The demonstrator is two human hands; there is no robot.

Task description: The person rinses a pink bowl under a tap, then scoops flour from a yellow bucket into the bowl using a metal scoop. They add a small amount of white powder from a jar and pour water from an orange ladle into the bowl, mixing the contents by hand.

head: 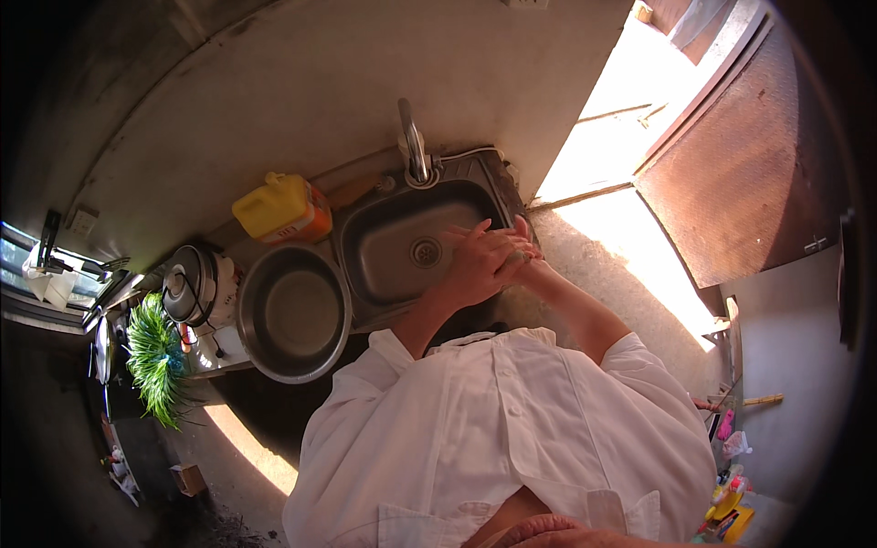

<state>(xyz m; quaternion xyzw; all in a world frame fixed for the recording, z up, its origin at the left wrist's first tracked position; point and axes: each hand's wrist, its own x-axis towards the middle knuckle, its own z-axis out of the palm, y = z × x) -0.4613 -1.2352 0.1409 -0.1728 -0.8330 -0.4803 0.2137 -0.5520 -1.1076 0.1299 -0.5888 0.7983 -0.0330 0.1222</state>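
Observation:
My left hand (473, 266) lies across my right hand (531, 255) above the right side of a stainless steel sink (384, 274). The two hands touch, one laid over the other, and no object shows between them. A ring (517, 256) sits on a finger where they overlap. Part of my right hand is hidden under the left, with some of its fingers reaching out to the left beyond it. Behind the basin rises a chrome faucet (413, 140), its spout over the back edge. No water stream is visible. The drain (425, 252) is left of my hands.
Left of the sink stands a large metal basin (248, 312). A yellow jug (274, 209) with an orange label is behind it. Further left are an electric cooker (188, 284) and a green leafy plant (151, 359). A rusty metal door (740, 164) stands at the sunlit doorway to the right.

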